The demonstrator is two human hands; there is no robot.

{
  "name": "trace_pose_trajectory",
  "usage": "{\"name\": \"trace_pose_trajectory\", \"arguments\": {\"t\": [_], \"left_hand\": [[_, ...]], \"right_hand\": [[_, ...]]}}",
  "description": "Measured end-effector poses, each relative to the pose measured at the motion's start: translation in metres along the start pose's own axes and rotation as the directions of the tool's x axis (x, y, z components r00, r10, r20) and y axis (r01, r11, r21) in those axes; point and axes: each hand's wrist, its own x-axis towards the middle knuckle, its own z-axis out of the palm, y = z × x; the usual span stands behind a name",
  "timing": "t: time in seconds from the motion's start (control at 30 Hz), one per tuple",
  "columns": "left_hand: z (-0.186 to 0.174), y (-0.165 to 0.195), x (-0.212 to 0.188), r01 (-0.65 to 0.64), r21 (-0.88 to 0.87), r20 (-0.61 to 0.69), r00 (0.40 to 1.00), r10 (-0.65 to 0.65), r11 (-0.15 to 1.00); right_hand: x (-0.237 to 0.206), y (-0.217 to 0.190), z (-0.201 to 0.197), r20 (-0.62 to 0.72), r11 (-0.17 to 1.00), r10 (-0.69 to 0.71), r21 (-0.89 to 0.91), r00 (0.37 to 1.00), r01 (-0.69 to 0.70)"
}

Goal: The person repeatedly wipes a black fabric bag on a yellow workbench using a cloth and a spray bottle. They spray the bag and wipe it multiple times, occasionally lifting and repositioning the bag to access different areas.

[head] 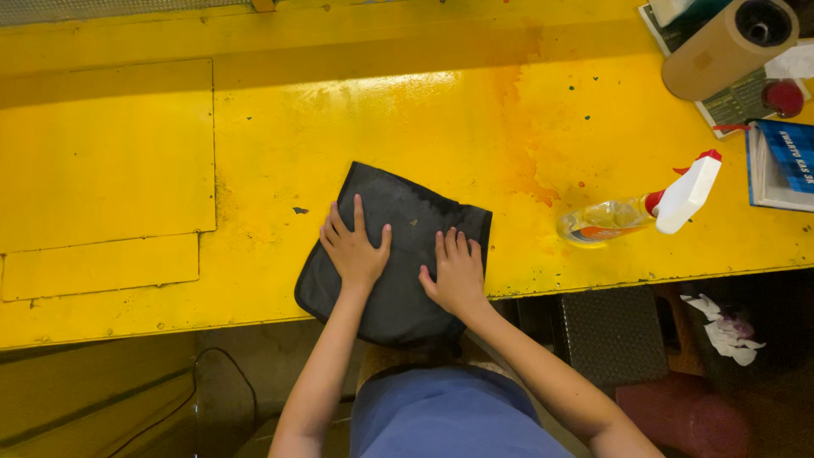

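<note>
Yellow counter (424, 110) fills the view, wide bare surface left and behind. Dark cloth bag (398, 254) lies flat at the near edge, its lower part hanging over it. Left hand (354, 250) and right hand (456, 273) press flat on the bag, fingers spread, gripping nothing, near each other but apart. Spray bottle (644, 212) lies on its side to the right, well apart from the bag. Cardboard roll (721, 51) sits at the far right corner.
</note>
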Motion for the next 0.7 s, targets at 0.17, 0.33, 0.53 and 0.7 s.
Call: {"name": "trace_pose_trajectory", "arguments": {"t": [0.17, 0.33, 0.53, 0.7], "left_hand": [[-0.028, 0.025, -0.052, 0.085, -0.02, 0.096, 0.992, -0.083, 0.996], [-0.047, 0.045, -0.085, 0.133, 0.027, 0.206, 0.969, -0.136, 0.991], [-0.029, 0.064, -0.087, -0.106, -0.238, 0.265, 0.949, 0.17, 0.965], [-0.019, 0.068, -0.09, -0.122, -0.22, 0.23, 0.958, 0.173, 0.968]], "right_hand": [[-0.028, 0.019, -0.011, -0.004, 0.992, 0.016, 0.124, 1.0, -0.016], [-0.046, 0.035, -0.017, 0.046, 0.939, 0.175, 0.291, 0.984, -0.181], [-0.062, 0.001, 0.007, -0.053, 0.98, 0.121, 0.167, 0.991, -0.111], [-0.071, 0.001, 0.016, -0.097, 0.98, 0.138, 0.158, 0.986, -0.122]]}}
